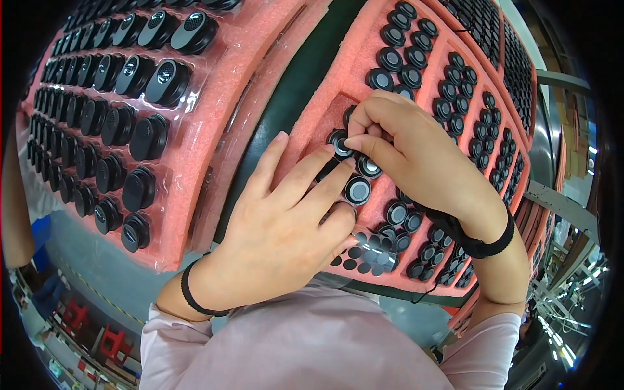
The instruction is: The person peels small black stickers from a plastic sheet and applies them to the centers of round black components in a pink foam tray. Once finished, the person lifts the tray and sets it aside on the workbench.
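Small round black parts with grey ringed faces, like this round part (357,191), sit in cut-outs of a pink foam tray (305,140) before me. My right hand (416,153) reaches in from the right, thumb and forefinger pinched together at the face of one round part (338,144). Whatever lies between those fingertips is too small to make out. My left hand (276,224) lies spread over the tray's near left compartment, its fingertips beside that same part. Under its thumb side is a clear sheet of black round stickers (370,255), partly hidden by the hand.
To the left, a clear blister tray (175,117) on pink foam carries rows of black oval housings (168,83). A dark green strip of bench (286,88) shows between the trays. More filled foam trays (478,26) stand behind at the right, near metal rails (562,79).
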A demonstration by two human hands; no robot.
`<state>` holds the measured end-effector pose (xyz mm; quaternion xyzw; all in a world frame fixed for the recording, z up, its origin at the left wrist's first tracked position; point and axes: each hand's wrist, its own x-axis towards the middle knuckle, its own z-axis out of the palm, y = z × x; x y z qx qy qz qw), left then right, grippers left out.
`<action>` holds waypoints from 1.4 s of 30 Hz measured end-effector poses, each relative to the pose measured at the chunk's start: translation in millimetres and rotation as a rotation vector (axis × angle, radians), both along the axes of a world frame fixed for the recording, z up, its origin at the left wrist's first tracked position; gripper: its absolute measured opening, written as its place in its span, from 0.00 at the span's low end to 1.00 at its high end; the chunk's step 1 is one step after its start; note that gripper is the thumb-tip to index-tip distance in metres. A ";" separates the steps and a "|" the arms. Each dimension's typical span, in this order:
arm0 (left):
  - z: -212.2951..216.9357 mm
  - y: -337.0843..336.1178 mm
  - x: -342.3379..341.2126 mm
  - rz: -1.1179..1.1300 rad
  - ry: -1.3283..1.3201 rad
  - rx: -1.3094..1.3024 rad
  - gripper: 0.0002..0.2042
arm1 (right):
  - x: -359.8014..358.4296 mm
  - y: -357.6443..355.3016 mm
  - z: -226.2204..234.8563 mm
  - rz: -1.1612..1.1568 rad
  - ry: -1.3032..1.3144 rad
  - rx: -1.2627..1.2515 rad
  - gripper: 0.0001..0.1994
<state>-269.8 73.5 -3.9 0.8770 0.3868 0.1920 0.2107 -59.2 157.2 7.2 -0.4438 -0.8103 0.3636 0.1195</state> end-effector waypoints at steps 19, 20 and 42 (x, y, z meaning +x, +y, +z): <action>-0.4 0.0 3.0 -0.001 -0.017 0.016 0.15 | -3.8 -8.5 -6.6 -0.029 -0.003 0.141 0.05; -0.3 0.1 3.2 -0.002 -0.019 0.014 0.15 | -4.1 -8.8 -6.5 -0.033 -0.009 0.149 0.05; 0.7 -3.0 9.2 0.074 -0.030 0.199 0.16 | 45.8 -53.8 49.5 -0.062 0.103 -0.379 0.08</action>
